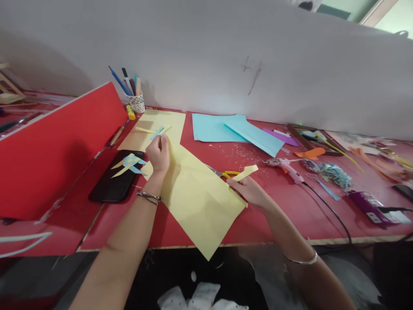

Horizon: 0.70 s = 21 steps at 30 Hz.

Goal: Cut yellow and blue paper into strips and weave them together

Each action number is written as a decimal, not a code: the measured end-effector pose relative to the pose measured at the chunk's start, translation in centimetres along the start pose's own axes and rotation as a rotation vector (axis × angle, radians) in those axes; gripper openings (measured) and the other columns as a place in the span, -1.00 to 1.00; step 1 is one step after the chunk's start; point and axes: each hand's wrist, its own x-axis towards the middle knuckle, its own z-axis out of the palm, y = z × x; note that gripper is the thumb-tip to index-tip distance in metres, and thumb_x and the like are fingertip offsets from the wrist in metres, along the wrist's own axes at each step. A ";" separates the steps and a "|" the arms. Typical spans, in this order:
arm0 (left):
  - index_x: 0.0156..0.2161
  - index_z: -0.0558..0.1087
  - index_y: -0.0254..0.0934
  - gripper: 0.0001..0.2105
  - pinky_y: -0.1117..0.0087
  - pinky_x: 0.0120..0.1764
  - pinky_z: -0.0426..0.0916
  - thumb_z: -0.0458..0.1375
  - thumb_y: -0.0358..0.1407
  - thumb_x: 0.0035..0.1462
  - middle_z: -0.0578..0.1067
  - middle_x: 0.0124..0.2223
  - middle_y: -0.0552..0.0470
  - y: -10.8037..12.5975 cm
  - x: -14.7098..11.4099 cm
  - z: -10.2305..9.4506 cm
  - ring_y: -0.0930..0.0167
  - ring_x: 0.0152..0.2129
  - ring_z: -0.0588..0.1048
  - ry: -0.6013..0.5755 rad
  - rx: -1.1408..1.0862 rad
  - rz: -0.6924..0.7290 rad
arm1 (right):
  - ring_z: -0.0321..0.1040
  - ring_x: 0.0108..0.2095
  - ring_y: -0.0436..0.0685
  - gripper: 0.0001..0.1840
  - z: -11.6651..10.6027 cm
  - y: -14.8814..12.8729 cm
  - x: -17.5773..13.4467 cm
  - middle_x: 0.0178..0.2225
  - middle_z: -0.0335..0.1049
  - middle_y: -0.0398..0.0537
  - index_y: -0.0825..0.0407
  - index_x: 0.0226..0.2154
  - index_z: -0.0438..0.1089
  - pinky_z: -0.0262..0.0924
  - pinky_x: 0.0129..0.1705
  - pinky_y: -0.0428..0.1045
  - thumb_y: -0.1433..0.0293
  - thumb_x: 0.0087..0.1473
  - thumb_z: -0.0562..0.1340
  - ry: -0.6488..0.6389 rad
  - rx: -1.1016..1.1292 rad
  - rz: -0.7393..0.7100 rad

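Observation:
My left hand [158, 153] is closed, with yellow and blue paper strips [157, 132] sticking out beyond its fingers. My right hand [253, 191] pinches a pale yellow paper strip [246, 173] at the right edge of a large yellow sheet [200, 193]. Whether it also grips the sheet I cannot tell. Scissors with yellow handles [230, 173] lie just beyond that edge, partly hidden by the strip and hand. Left of my left hand, a woven yellow and blue paper piece [130, 162] rests on a black phone [109, 189].
A red board [64, 150] stands at the left, beside a pen cup [137, 103]. Blue sheets [216, 128] lie at the back. A pink glue gun [290, 170] with its cord, an orange paper piece [309, 153] and a purple power strip [366, 206] are to the right.

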 end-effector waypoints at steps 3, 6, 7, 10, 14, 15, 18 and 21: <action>-0.67 0.01 -0.23 -0.68 0.42 -0.55 -0.05 -0.07 -0.37 0.08 0.02 -0.68 0.21 -0.1 0.1 0.0 0.53 -0.69 0.02 0.008 -0.001 -0.002 | 0.25 -0.59 0.00 -0.70 -1.0 0.7 -0.3 -0.61 0.36 -0.10 0.07 -0.63 0.33 0.11 -0.55 -0.10 0.23 -0.05 0.09 0.044 -0.026 0.095; -0.66 0.01 -0.23 -0.68 0.42 -0.55 -0.05 -0.06 -0.36 0.08 0.02 -0.68 0.21 -0.1 0.1 0.1 0.52 -0.69 0.03 0.012 0.002 -0.008 | 0.20 -0.64 -0.02 -0.62 -1.9 1.2 -0.8 -0.69 0.31 -0.11 0.06 -0.70 0.30 0.09 -0.57 -0.10 0.17 -0.05 0.08 0.087 -0.061 0.130; -0.66 0.01 -0.23 -0.68 0.42 -0.55 -0.05 -0.06 -0.37 0.07 0.02 -0.68 0.21 -0.1 0.0 0.1 0.52 -0.69 0.03 0.013 0.003 -0.009 | 0.21 -0.63 -0.02 -0.59 -1.9 1.2 -0.9 -0.67 0.33 -0.10 0.06 -0.68 0.32 0.09 -0.55 -0.10 0.15 -0.03 0.05 0.095 -0.055 0.117; -0.67 0.00 -0.23 -0.67 0.41 -0.55 -0.05 -0.06 -0.37 0.07 0.01 -0.69 0.21 -0.1 0.0 0.1 0.52 -0.70 0.02 0.013 0.007 -0.010 | 0.25 -0.54 0.01 -0.51 -1.4 0.7 -1.3 -0.52 0.39 -0.06 0.06 -0.53 0.38 0.11 -0.49 -0.07 0.09 0.03 -0.07 0.087 -0.054 0.038; -0.68 0.00 -0.23 -0.66 0.41 -0.56 -0.06 -0.05 -0.39 0.07 0.01 -0.69 0.21 0.0 0.0 0.1 0.52 -0.70 0.01 0.010 0.013 -0.002 | 0.23 -0.53 0.04 -0.58 0.1 -0.5 -1.3 -0.58 0.29 -0.11 0.04 -0.61 0.30 0.04 -0.49 -0.06 0.06 -0.04 0.03 0.123 -0.312 0.021; -0.68 0.00 -0.23 -0.66 0.41 -0.56 -0.05 -0.05 -0.40 0.07 0.01 -0.69 0.21 0.0 0.0 0.0 0.53 -0.70 0.01 0.007 0.012 0.000 | 0.19 -0.56 0.03 -0.58 0.4 -0.7 -1.2 -0.63 0.23 -0.13 0.05 -0.66 0.25 0.01 -0.52 -0.06 0.08 -0.05 0.05 0.133 -0.366 0.020; -0.68 0.01 -0.23 -0.66 0.41 -0.56 -0.05 -0.04 -0.43 0.07 0.02 -0.69 0.21 0.1 0.0 0.0 0.53 -0.69 0.02 0.007 0.008 0.001 | 0.08 -0.64 -0.02 -0.56 0.7 -0.6 -0.7 -0.70 0.10 -0.17 0.04 -0.73 0.14 -0.08 -0.58 -0.08 0.15 0.01 -0.02 0.094 -0.369 -0.031; -0.68 -0.01 -0.23 -0.65 0.41 -0.56 -0.05 -0.04 -0.44 0.07 -0.01 -0.69 0.21 0.1 0.0 0.0 0.54 -0.69 0.01 0.014 0.001 -0.007 | 0.06 -0.65 -0.03 -0.59 0.6 -0.1 -0.4 -0.69 0.11 -0.18 0.04 -0.69 0.17 -0.08 -0.59 -0.09 0.17 0.02 -0.05 0.058 -0.254 -0.063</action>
